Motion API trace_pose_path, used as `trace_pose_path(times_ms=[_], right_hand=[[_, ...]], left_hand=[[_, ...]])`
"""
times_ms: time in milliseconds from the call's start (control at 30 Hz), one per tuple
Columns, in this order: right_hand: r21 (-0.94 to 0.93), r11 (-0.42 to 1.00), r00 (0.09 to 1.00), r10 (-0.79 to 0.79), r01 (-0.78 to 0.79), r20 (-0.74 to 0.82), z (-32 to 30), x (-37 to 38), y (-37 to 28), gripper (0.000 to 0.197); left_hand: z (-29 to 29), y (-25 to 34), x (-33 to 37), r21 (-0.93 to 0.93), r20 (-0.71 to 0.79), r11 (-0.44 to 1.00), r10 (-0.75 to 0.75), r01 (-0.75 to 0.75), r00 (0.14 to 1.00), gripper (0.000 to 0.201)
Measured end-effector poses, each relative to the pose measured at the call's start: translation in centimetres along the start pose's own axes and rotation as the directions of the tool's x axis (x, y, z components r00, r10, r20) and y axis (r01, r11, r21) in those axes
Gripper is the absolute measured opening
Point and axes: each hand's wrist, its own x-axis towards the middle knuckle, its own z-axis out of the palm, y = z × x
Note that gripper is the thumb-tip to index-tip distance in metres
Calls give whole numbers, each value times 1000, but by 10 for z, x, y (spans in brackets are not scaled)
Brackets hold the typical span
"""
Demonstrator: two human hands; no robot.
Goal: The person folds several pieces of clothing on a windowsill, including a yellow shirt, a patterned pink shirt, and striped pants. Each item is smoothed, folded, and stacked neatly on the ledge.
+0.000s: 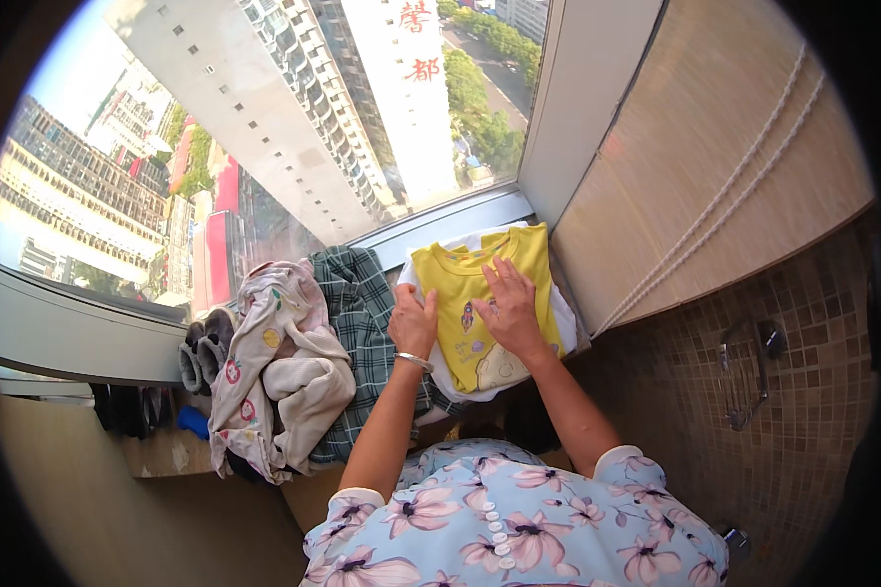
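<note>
A yellow T-shirt with a small printed picture lies folded and fairly flat on top of a white garment, on the ledge under the window. My right hand rests palm down on the shirt's front, open with its fingers spread. At the shirt's left edge, my left hand lies over the border between yellow and white, its fingers outstretched and a bracelet on the wrist. Just left of that hand sits a green plaid garment. Beyond it a pale garment with fruit prints is heaped in loose folds.
Grey fuzzy items sit at the ledge's left end. Dark items and a blue one lie lower left. White cords hang along the right wall panel. A metal rack is fixed to the brown tiled wall.
</note>
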Motion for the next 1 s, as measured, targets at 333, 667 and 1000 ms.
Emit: trace_pose_path(times_ms=[333,667,1000], right_hand=[[-68,997,997,-34,39,66,27,1,21,64],[19,999,999,48,-47,-18,-4,-13,24,61],[-145,978,988,136,-147,-79,-1,-17,49,67]], left_hand=[[14,-30,1,-35,-13,998,-56,55,998,22],[49,35,-67,314,312,716,542,-623,780,80],[43,33,-78,282,450,741,458,-609,767,95]])
